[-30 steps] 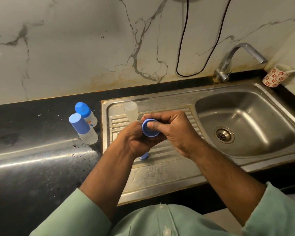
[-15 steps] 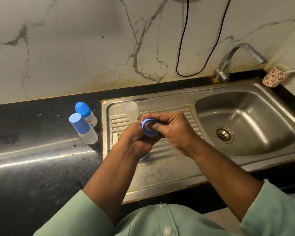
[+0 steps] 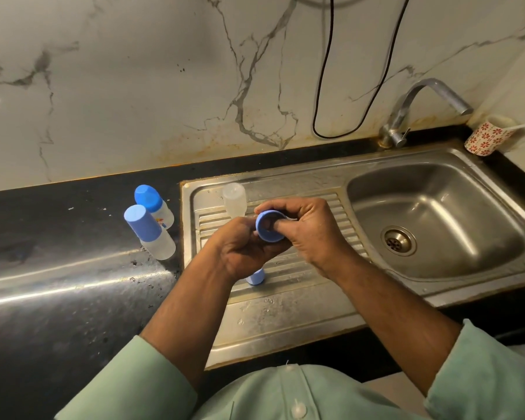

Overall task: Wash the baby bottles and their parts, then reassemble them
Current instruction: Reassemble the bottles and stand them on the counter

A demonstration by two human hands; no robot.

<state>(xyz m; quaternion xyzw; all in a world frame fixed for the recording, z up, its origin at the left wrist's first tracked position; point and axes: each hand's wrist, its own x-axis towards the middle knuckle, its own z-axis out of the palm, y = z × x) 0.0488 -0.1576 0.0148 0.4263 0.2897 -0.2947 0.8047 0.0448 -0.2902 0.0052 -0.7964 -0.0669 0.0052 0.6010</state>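
Observation:
Above the steel drainboard (image 3: 285, 313), my left hand (image 3: 240, 250) grips a blue bottle ring (image 3: 265, 233) from below. My right hand (image 3: 309, 228) pinches the ring's rim, with a finger pushed into its opening. A blue cap (image 3: 256, 277) lies on the drainboard under my left hand, mostly hidden. A clear bottle body without a top (image 3: 234, 197) stands at the back of the drainboard. Two capped baby bottles (image 3: 152, 228) (image 3: 153, 203) stand on the black counter to the left.
The sink basin (image 3: 437, 213) with its drain lies to the right, under a steel tap (image 3: 419, 107). A red-flowered cup (image 3: 485, 137) holding a white handle sits at the far right corner. A black cable (image 3: 325, 86) hangs on the marble wall. The black counter (image 3: 58, 283) spreads left.
My right hand's fingers have shifted on the ring, which has turned so its opening shows more. Both hands stay over the drainboard.

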